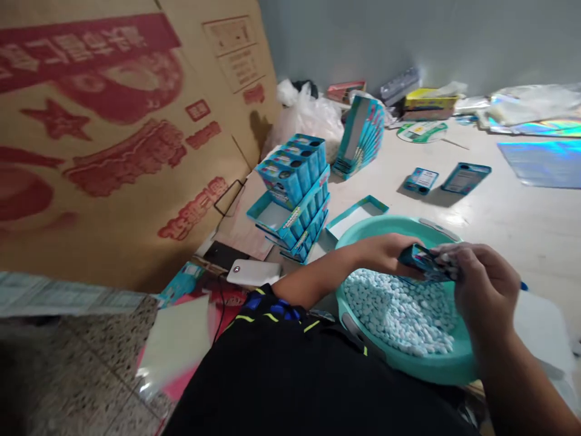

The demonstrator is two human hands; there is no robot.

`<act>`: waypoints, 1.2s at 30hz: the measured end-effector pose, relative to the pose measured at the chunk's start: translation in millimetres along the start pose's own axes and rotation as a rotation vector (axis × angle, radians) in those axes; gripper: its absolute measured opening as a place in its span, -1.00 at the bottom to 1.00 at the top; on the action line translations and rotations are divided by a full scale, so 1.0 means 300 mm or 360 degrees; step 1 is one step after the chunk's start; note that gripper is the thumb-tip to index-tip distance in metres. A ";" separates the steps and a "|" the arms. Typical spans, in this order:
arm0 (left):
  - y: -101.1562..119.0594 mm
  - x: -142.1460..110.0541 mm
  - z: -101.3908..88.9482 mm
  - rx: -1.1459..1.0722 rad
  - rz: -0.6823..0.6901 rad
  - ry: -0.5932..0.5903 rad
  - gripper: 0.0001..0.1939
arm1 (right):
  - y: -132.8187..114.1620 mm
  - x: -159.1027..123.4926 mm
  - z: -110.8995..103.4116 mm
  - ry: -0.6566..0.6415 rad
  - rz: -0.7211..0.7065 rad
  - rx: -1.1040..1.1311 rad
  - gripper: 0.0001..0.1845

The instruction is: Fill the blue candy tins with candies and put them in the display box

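Observation:
My left hand [394, 253] is wrapped round a small blue printed box [418, 258], tilted over the basin. At the box's right end my right hand [488, 281] is closed, with white pieces [447, 261] showing at its fingertips. Below both hands, a turquoise plastic basin [411, 364] holds a heap of small pale blue-white pieces [403, 312]. Whether any pieces are inside the box is hidden.
Stacked blue trays with small boxes [295, 188] stand left of the basin, near a large cardboard carton [136, 133]. Behind are a fanned stack of blue trays [361, 136], an open tray [358, 218] and two small boxes [421, 180]. A white phone [254, 272] lies left.

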State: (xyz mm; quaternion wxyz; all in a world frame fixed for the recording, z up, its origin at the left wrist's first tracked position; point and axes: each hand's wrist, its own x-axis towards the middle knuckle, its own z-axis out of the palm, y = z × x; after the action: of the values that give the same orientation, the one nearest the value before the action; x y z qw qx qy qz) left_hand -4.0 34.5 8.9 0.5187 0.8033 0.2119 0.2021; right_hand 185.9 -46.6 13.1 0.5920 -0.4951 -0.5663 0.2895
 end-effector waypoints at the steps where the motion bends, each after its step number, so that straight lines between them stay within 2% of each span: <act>1: -0.003 0.001 -0.002 -0.0020 0.0025 0.0018 -0.57 | -0.002 -0.002 0.001 0.0022 -0.0046 0.0092 -0.76; 3: -0.001 0.000 -0.005 -0.0027 0.0053 0.0055 -0.57 | -0.008 -0.005 0.003 -0.0013 -0.0140 0.0194 -0.83; 6: 0.004 -0.005 -0.008 -0.0002 0.0071 0.0061 -0.55 | -0.012 -0.006 0.004 -0.0170 -0.0236 0.0128 -0.86; 8: 0.003 -0.006 -0.008 0.0029 0.0080 0.0045 -0.56 | -0.012 -0.005 0.002 -0.0231 -0.0224 0.0050 -0.85; 14: -0.002 -0.005 -0.005 -0.0002 0.0075 0.0059 -0.58 | -0.019 -0.005 -0.002 -0.0123 -0.0163 0.0041 -0.85; 17: -0.004 -0.005 -0.007 0.0014 0.0055 0.0072 -0.60 | -0.020 -0.006 -0.004 -0.0126 -0.0167 -0.0088 -0.89; 21: -0.012 -0.002 -0.005 0.0112 0.0005 0.0196 -0.59 | -0.019 -0.004 -0.009 -0.0097 -0.0122 -0.0324 -0.97; 23: -0.012 -0.001 -0.001 0.0166 -0.0031 0.0248 -0.58 | -0.024 -0.002 -0.009 -0.0078 -0.0113 -0.0437 -0.94; 27: 0.007 -0.010 0.006 0.0180 -0.0050 0.0325 -0.58 | -0.034 -0.001 -0.013 -0.0097 -0.0238 -0.0722 -0.89; 31: 0.031 -0.051 0.028 0.0288 -0.0169 0.0464 -0.59 | 0.004 0.007 -0.026 -0.0064 -0.0461 -0.0783 -0.91; 36: 0.018 -0.117 0.062 0.0406 -0.0326 0.0572 -0.56 | 0.071 0.028 -0.036 -0.0343 -0.0653 -0.0852 -0.77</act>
State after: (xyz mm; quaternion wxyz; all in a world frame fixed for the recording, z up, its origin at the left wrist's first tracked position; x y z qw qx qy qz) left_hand -22.3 -0.8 3.0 0.3848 0.7878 0.4050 0.2595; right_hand 202.5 -34.5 -1.9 0.4238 -0.4753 -0.7690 0.0564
